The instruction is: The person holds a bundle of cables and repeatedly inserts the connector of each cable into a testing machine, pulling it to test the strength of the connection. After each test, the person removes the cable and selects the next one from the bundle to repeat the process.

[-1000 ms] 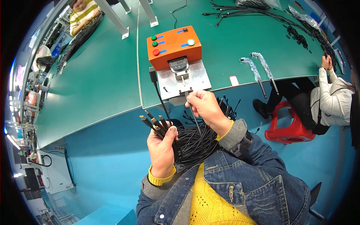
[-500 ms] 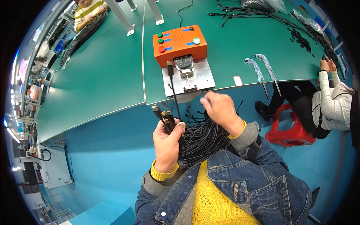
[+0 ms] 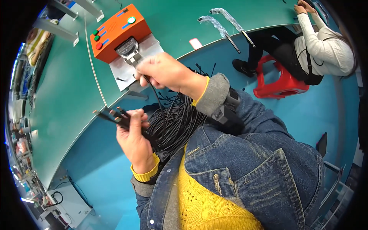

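Observation:
My left hand (image 3: 135, 140) is closed round several black cable plugs (image 3: 111, 115) with gold-coloured tips, their ends pointing up and left. My right hand (image 3: 163, 73) reaches over the metal plate (image 3: 119, 73) of a test fixture. Its fingers are pinched on a black cable (image 3: 156, 94) just below the digital gauge (image 3: 127, 46); the plug end is hidden by the fingers. Behind the gauge stands an orange box (image 3: 119, 32) with green and red buttons and a lit round one. A thick bundle of black cables (image 3: 174, 119) hangs between my arms.
Two plastic-wrapped handles with metal rods (image 3: 232, 43) lie at the green table's edge, near a small red-rimmed card (image 3: 195, 43). On the right a person in white (image 3: 326, 50) sits by a red stool (image 3: 280, 80). Metal posts (image 3: 90, 9) rise from the table at upper left.
My right hand has moved from above the bundle up to the gauge and now grips a cable there. The left hand still holds its plugs. The view has turned and shifted.

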The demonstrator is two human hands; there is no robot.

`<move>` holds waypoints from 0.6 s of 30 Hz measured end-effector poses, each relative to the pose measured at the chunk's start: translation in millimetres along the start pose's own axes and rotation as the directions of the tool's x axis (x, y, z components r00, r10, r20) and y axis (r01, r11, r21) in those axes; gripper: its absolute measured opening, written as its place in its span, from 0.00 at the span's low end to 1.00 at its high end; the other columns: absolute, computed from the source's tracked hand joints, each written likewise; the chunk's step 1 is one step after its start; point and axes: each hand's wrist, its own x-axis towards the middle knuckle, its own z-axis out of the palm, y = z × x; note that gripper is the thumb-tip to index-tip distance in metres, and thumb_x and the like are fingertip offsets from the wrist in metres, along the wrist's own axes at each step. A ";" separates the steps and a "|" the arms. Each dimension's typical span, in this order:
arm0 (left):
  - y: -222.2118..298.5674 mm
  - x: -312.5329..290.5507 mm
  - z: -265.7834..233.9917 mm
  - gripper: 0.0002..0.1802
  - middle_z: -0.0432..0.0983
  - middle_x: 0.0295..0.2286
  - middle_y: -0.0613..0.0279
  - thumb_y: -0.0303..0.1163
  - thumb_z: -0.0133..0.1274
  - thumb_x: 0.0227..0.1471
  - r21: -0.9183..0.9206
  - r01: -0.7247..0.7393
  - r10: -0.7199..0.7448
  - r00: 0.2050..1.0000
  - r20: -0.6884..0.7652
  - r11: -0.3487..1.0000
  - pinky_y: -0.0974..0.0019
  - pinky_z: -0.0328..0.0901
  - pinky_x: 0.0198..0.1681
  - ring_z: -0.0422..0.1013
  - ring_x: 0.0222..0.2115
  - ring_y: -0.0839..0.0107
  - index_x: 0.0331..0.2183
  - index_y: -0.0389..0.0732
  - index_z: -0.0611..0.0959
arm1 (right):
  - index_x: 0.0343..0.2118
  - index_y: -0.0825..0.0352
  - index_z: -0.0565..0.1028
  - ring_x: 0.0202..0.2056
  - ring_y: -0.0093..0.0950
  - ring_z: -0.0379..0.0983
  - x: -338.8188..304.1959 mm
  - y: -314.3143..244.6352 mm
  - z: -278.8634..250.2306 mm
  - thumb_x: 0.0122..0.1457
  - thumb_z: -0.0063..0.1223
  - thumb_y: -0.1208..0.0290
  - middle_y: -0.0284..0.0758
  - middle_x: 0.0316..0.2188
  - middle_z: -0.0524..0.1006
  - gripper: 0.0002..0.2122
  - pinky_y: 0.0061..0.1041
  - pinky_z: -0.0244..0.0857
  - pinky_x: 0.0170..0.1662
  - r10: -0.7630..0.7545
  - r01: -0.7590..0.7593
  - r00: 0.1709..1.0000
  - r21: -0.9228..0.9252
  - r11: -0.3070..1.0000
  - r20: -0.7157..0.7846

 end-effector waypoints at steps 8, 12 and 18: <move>8.2 -1.7 -16.6 0.11 0.63 0.14 0.68 0.34 0.45 0.51 -0.097 0.093 -0.084 0.992 0.089 0.991 0.78 0.55 0.15 0.56 0.12 0.82 0.34 0.36 0.74 | 0.25 0.72 0.70 0.12 0.12 0.58 -23.0 47.8 -7.7 0.56 0.39 0.69 0.30 0.16 0.70 0.11 0.11 0.53 0.14 0.176 -0.178 0.984 -0.095 0.979 -0.029; 7.2 -2.0 -20.1 0.13 0.60 0.12 0.70 0.35 0.45 0.51 -0.160 0.120 -0.101 0.987 0.126 0.980 0.79 0.51 0.13 0.53 0.10 0.83 0.35 0.36 0.74 | 0.26 0.71 0.70 0.12 0.12 0.58 -19.0 49.3 -1.9 0.57 0.39 0.69 0.30 0.17 0.70 0.11 0.11 0.54 0.14 0.169 -0.170 0.985 -0.111 0.979 -0.018; 5.9 -1.2 -17.0 0.13 0.59 0.11 0.71 0.35 0.45 0.51 -0.167 0.122 -0.103 0.988 0.114 0.978 0.79 0.49 0.12 0.52 0.10 0.84 0.35 0.37 0.74 | 0.25 0.71 0.70 0.12 0.12 0.58 -13.8 46.2 0.8 0.56 0.40 0.68 0.30 0.17 0.70 0.11 0.11 0.54 0.14 0.126 -0.130 0.991 -0.125 0.984 -0.045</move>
